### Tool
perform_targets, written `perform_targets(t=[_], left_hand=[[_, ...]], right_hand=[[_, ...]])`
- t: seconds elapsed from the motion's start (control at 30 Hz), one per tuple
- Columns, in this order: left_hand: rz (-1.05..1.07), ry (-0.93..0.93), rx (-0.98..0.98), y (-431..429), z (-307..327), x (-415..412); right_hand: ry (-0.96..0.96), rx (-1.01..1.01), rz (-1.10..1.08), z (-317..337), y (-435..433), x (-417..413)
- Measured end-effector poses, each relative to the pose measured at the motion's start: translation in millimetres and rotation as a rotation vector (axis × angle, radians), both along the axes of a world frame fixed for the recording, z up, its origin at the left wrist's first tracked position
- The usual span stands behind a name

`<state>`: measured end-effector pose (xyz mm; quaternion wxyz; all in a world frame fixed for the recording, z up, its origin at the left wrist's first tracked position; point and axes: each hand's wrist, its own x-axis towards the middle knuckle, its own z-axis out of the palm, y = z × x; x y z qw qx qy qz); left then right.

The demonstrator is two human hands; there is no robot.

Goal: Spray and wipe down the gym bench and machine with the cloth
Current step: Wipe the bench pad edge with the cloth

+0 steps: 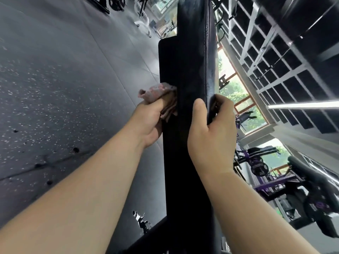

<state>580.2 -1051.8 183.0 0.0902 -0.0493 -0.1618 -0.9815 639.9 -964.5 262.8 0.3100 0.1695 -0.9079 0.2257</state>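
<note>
Head view, camera rolled hard: speckled dark rubber floor (64, 79) fills the left, gridded black ceiling (275, 61) the right. Windows (236, 88) with green outside sit between them, past the pad.

Black bench pad (192, 61) runs near to far up the middle, glossy, with a stitched seam (207, 52) along its right edge. The wider black backing panel (168, 70) shows on the left side.

Left grip (148, 121) is closed round a bunched pinkish cloth (156, 93), pressing it against the pad's left side, mid-length. Right grip (211, 129) clamps the pad's right edge directly opposite, thumb on the near face, fingers wrapped over the edge.

Black frame bar (146, 241) crosses under the pad at the near end, next to a white scuffed patch (141, 220) on the floor.

Open floor left of the pad out to the far machines (117, 4). The right side is tight, with purple-framed machines (275, 182) close in.

Label on the near-right machine (315, 206) is too blurred to read.
</note>
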Motion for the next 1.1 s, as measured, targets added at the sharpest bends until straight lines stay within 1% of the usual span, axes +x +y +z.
perform_targets(t=[0.07, 0.17, 0.27, 0.33, 0.4, 0.47, 0.53, 0.57, 0.6, 0.67, 0.73, 0.77, 0.8, 0.87, 0.93, 1.0, 1.03, 1.1], left_hand=[[-0.033, 0.022, -0.098, 21.3, -20.6, 19.9], [-0.162, 0.049, -0.169, 47.2, -44.9, 49.5], [-0.173, -0.033, -0.089, 50.2, -44.7, 46.2], [-0.107, -0.022, -0.030, 38.1, -26.8, 32.2], [0.008, -0.008, -0.022, 10.1, -4.6, 6.8], [0.123, -0.015, -0.031, -25.6, 19.5, -17.4], [0.170, -0.005, -0.008, -51.3, 38.3, -31.5], [0.177, 0.008, -0.040, -55.8, 41.0, -32.1], [0.184, 0.043, -0.120, -53.6, 34.6, -26.5], [0.109, 0.089, -0.305, -40.4, 10.6, -12.4], [-0.136, 0.238, -0.327, -23.8, -14.0, 10.5], [-0.226, 0.271, -0.332, -16.6, -23.4, 20.4], [-0.248, 0.260, -0.346, -12.7, -25.5, 24.4], [-0.196, 0.191, -0.279, -16.7, -14.1, 17.3], [-0.029, 0.092, -0.159, -32.4, 12.7, -2.3], [0.120, 0.061, -0.074, -57.5, 45.5, -22.1], [0.173, 0.060, -0.056, -67.9, 54.2, -33.4], [0.209, 0.066, -0.103, -81.4, 59.1, -43.8]], right_hand=[[-0.035, 0.039, -0.007, 1.0, 0.0, 1.1], [-0.075, 0.147, -0.055, 17.2, -5.7, 2.2], [-0.157, 0.129, -0.037, 48.1, -30.1, -13.9], [-0.097, 0.140, -0.008, 60.1, -53.0, -26.3], [-0.032, 0.122, 0.009, 59.1, -67.7, -36.8], [-0.045, 0.054, 0.027, 54.8, -67.0, -42.0], [-0.064, 0.025, 0.045, 54.3, -62.1, -42.7], [-0.068, 0.034, 0.049, 54.8, -61.2, -43.3], [-0.068, 0.035, 0.054, 55.2, -60.4, -43.8], [-0.068, 0.022, 0.072, 55.6, -61.7, -44.4], [-0.075, 0.020, 0.070, 55.3, -61.1, -45.2], [-0.083, 0.019, 0.065, 54.9, -60.4, -45.3], [-0.093, 0.022, 0.060, 54.8, -60.2, -45.0], [-0.099, 0.034, 0.049, 53.9, -59.8, -46.1], [-0.077, 0.052, 0.051, 54.1, -60.7, -46.9], [-0.048, 0.061, 0.052, 53.6, -60.5, -48.2], [-0.048, 0.068, 0.054, 52.4, -60.7, -49.6], [-0.069, 0.070, 0.060, 52.1, -59.3, -51.6]])
